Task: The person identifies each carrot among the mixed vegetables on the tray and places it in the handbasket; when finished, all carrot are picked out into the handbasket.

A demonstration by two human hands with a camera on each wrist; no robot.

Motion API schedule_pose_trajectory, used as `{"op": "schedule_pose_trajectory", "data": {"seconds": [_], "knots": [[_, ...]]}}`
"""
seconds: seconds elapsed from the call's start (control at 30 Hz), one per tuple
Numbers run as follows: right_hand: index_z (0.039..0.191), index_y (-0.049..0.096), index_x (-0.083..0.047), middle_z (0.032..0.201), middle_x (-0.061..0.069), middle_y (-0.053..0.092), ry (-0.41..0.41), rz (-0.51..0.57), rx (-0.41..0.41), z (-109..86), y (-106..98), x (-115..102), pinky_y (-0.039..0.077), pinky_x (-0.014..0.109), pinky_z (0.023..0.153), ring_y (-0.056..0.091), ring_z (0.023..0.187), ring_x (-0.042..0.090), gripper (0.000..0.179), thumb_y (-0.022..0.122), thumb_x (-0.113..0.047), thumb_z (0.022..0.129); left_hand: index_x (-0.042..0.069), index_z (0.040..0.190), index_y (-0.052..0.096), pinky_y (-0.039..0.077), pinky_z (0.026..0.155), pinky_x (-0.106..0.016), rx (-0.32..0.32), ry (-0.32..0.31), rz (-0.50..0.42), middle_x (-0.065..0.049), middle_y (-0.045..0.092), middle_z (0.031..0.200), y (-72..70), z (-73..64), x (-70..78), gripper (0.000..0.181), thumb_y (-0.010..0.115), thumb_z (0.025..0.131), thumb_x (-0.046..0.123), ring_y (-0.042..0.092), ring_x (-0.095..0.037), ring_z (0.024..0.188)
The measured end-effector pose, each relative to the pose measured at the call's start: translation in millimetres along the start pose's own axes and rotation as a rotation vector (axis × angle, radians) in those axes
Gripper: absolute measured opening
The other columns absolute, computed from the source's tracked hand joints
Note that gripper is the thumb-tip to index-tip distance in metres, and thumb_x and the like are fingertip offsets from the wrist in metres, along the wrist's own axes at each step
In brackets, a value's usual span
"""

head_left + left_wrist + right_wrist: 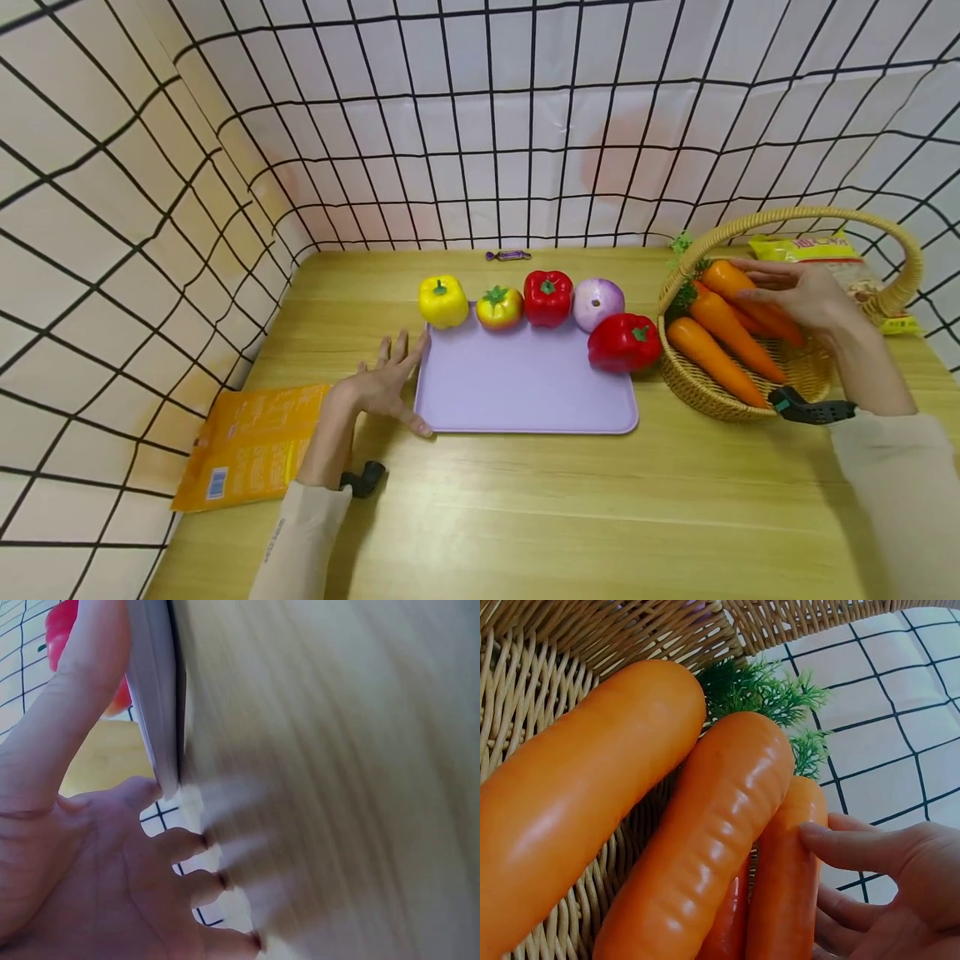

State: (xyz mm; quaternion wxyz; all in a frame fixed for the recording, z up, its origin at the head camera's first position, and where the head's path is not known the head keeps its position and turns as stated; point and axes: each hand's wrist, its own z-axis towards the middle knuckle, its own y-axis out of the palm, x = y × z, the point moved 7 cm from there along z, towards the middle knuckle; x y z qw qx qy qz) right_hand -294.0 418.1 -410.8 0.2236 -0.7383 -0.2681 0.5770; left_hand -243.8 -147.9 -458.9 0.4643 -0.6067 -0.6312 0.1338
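Note:
My right hand reaches into a wicker basket and pinches the rearmost toy carrot between thumb and fingers. In the right wrist view the thumb lies on this carrot's orange side, with the other fingers partly hidden behind it. Beside it in the basket lie another ridged carrot and a smooth, thick carrot. Fingers spread, my left hand rests at the left edge of a lilac tray. In the left wrist view its thumb and index finger span the tray's side.
Along the tray's back stand a yellow bell pepper, a yellow-red tomato, a red bell pepper and a purple onion. Another red pepper lies at right. An orange packet, wrapped candy and yellow bag lie around.

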Motion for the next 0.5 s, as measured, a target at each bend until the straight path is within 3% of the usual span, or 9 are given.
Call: {"op": "schedule_pose_trajectory", "data": {"seconds": [0.1,0.13,0.2,0.3,0.33,0.37,0.5], "knots": [[0.158,0.045,-0.026,0.117,-0.038,0.061,-0.020,-0.049,-0.006,-3.6,-3.8,-3.3,0.044,0.006,0.097,0.049,0.102,-0.024,0.073,0.069,-0.053,0.095,0.021,0.165,-0.017,-0.004,0.116,-0.083,0.000,0.000,0.005,-0.021,-0.030,0.168,0.3,1.9,0.6,0.150,0.093,0.069,0.055,-0.026,-0.049,0.155],[0.159,0.042,-0.023,0.129,-0.027,0.065,-0.034,-0.074,-0.013,-7.2,-4.5,-6.6,0.047,0.010,0.098,0.054,0.108,-0.019,0.073,0.067,-0.052,0.097,0.021,0.165,-0.017,-0.004,0.116,-0.083,0.000,-0.001,0.009,-0.021,-0.030,0.168,0.6,2.4,0.9,0.150,0.093,0.069,0.056,-0.026,-0.049,0.155],[0.162,0.036,-0.017,0.150,0.002,0.059,-0.063,-0.151,-0.033,-17.5,-5.5,-13.8,0.050,0.028,0.103,0.060,0.127,0.007,0.074,0.062,-0.051,0.101,0.021,0.165,-0.017,-0.004,0.116,-0.083,-0.002,-0.001,0.012,-0.021,-0.029,0.168,1.5,2.7,2.3,0.150,0.093,0.069,0.055,-0.026,-0.048,0.155],[0.164,0.029,-0.009,0.158,0.040,0.034,-0.117,-0.276,-0.072,-39.6,-1.5,-29.8,0.037,0.068,0.109,0.038,0.142,0.055,0.076,0.058,-0.046,0.105,0.021,0.165,-0.016,-0.005,0.116,-0.082,-0.003,0.003,0.011,-0.021,-0.029,0.168,4.0,2.7,4.2,0.150,0.094,0.068,0.055,-0.026,-0.047,0.156],[0.163,0.029,-0.006,0.157,0.044,0.031,-0.143,-0.310,-0.088,-47.8,1.6,-36.1,0.032,0.077,0.104,0.029,0.140,0.066,0.074,0.058,-0.044,0.105,0.022,0.165,-0.016,-0.006,0.117,-0.082,-0.004,0.003,0.010,-0.020,-0.029,0.168,5.1,2.6,4.2,0.150,0.094,0.068,0.055,-0.026,-0.047,0.156],[0.162,0.031,-0.006,0.157,0.044,0.030,-0.164,-0.338,-0.105,-56.3,5.5,-41.7,0.031,0.079,0.103,0.027,0.139,0.068,0.073,0.059,-0.042,0.105,0.022,0.165,-0.016,-0.006,0.117,-0.082,-0.004,0.004,0.009,-0.020,-0.029,0.169,6.3,2.3,4.2,0.150,0.094,0.068,0.055,-0.027,-0.046,0.156],[0.158,0.041,-0.007,0.158,0.037,0.035,-0.258,-0.398,-0.155,-90.0,27.1,-68.4,0.035,0.078,0.098,0.034,0.137,0.064,0.066,0.064,-0.037,0.103,0.021,0.166,-0.012,-0.006,0.117,-0.081,-0.001,0.035,-0.021,-0.021,-0.026,0.170,9.2,-1.5,3.0,0.145,0.092,0.071,0.055,-0.025,-0.046,0.156]]}}
